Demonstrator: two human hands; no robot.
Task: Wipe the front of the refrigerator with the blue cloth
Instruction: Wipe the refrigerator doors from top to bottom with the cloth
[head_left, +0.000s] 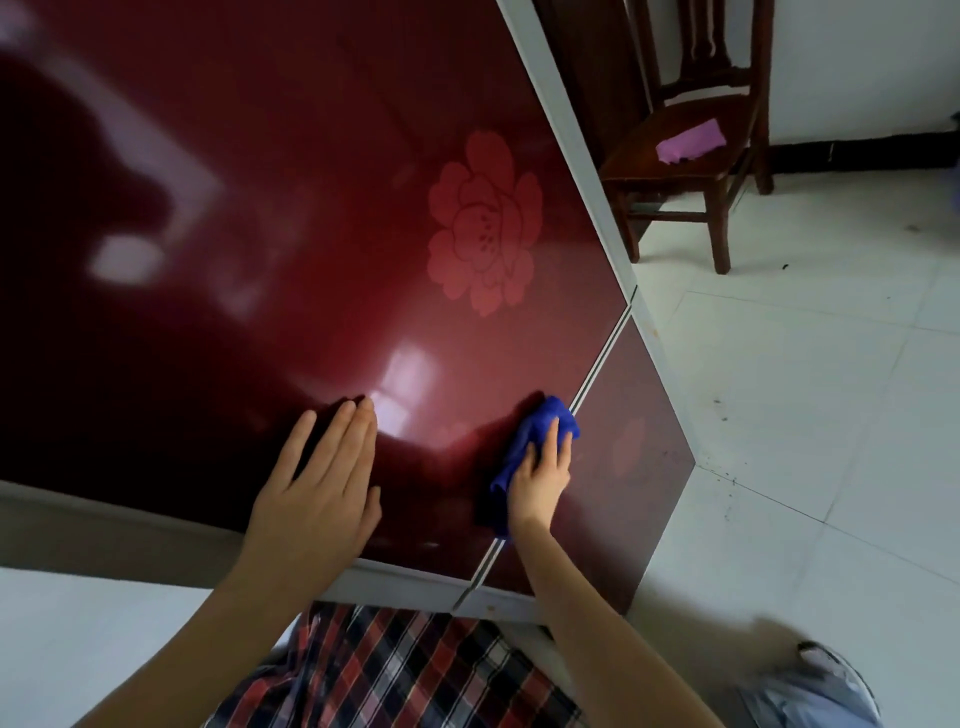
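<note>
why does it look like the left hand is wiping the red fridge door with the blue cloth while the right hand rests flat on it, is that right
Not quite: the hands are swapped. In the head view the right hand presses the blue cloth against the red fridge door, near the seam between the doors, while the left hand rests flat and empty on it.

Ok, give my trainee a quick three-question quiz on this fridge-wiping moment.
1. Which hand presses the blue cloth on the fridge door?
2. True or false: the left hand lies flat on the door, empty.
3. What lies on the chair seat: A) pink cloth, B) cup, C) book?

Key: 1. right hand; 2. true; 3. A.
</note>
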